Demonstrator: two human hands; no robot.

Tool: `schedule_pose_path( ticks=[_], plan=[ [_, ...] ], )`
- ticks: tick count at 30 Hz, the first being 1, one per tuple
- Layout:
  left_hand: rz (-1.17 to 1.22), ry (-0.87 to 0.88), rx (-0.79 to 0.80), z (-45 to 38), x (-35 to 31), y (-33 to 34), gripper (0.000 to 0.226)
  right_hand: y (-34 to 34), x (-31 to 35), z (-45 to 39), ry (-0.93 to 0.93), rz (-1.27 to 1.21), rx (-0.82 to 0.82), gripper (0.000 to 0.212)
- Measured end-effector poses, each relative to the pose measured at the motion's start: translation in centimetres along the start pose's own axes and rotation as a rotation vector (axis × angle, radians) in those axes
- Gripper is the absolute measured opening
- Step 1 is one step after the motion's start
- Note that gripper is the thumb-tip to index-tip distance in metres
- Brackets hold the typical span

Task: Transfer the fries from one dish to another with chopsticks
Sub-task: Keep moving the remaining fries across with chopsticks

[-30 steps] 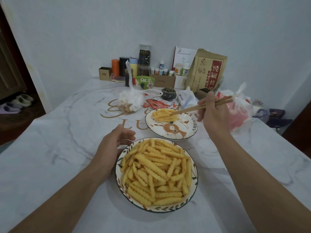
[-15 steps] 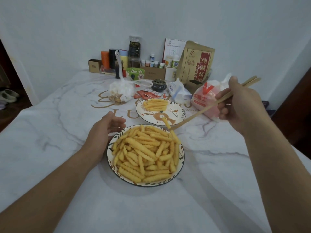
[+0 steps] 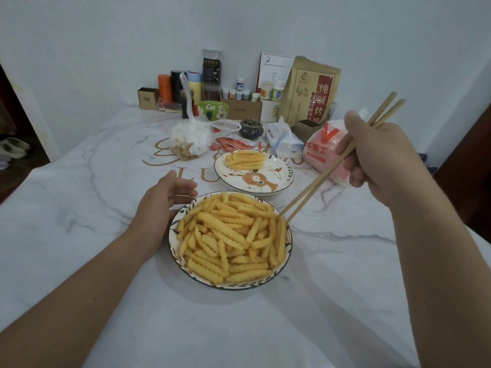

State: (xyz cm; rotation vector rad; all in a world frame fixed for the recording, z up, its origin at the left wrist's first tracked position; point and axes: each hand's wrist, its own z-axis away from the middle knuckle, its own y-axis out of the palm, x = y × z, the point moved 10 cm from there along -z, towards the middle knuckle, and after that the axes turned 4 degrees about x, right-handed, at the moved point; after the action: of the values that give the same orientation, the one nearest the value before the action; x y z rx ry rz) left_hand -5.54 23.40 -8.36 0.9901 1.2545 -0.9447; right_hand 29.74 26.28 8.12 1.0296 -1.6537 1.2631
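Two plates on a white marbled desk (image 3: 79, 235), centre of the frame.

Near plate (image 3: 230, 284): leaf-pattern rim, heaped with crinkle fries (image 3: 231, 240); most of its inside is hidden under them.

Far plate (image 3: 253, 172): deer picture, just above and right of the near one; a small pile of fries (image 3: 245, 158) lies at its upper left. Whether the two rims touch cannot be told.

Right hand (image 3: 380, 160): right of the frame, raised above the desk, grip closed round a pair of chopsticks (image 3: 318, 181). The fingers that pinch them are mostly hidden behind the back of the hand. Butt ends stick out toward the upper right; tips slant down and left to the right edge of the near plate, at the fries there. The tips stand slightly apart; whether they hold a fry is hard to make out.

Left hand (image 3: 162, 205): centre left, resting on the desk against the upper left rim of the near plate, fingers loosely curved, holding nothing. Both forearms are cut off by the lower frame edge.

Top centre, along the wall: jars, small bottles, cardboard boxes, a green bowl (image 3: 214, 108), a calendar and a brown paper bag (image 3: 309, 91), crowded and partly covering one another. In front: a knotted clear bag (image 3: 190, 140), red sachets (image 3: 231, 143), a tissue pack (image 3: 283, 140). A white and red bag (image 3: 322, 147) is partly hidden behind the right hand.
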Motion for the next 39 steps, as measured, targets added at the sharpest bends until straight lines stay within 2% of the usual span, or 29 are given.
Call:
schedule_pose_path(
  ticks=[6,10,15,20,25,29,34,39],
  plan=[
    [-0.032,0.023,0.013,0.0,-0.1,0.3,0.051,-0.1,-1.9,-2.6,-0.14,-0.309,-0.251,0.042],
    [-0.055,0.019,0.009,-0.2,-0.1,0.3,0.051,3.5,-4.6,-4.0,-0.241,-0.226,-0.143,0.038],
    [-0.054,0.009,0.015,-0.4,0.2,0.1,0.052,6.7,-8.1,-4.7,-0.223,-0.253,-0.04,0.034],
    [-0.053,0.008,0.013,-0.6,0.3,0.3,0.052,8.7,-8.9,-5.6,-0.212,-0.226,0.02,0.033],
    [-0.04,0.008,0.002,-0.5,0.2,0.4,0.052,6.8,-8.8,-5.4,-0.214,-0.272,-0.062,0.039],
    [-0.049,-0.006,-0.007,-0.5,0.2,0.4,0.052,6.8,-8.4,-5.4,-0.241,-0.277,-0.04,0.034],
    [-0.042,-0.004,-0.005,-0.4,0.2,0.4,0.051,7.3,-9.7,-6.0,-0.166,-0.284,-0.024,0.035],
    [-0.054,0.007,-0.002,-0.4,0.1,0.4,0.052,6.8,-10.0,-5.7,-0.087,-0.304,-0.105,0.046]
  ],
)
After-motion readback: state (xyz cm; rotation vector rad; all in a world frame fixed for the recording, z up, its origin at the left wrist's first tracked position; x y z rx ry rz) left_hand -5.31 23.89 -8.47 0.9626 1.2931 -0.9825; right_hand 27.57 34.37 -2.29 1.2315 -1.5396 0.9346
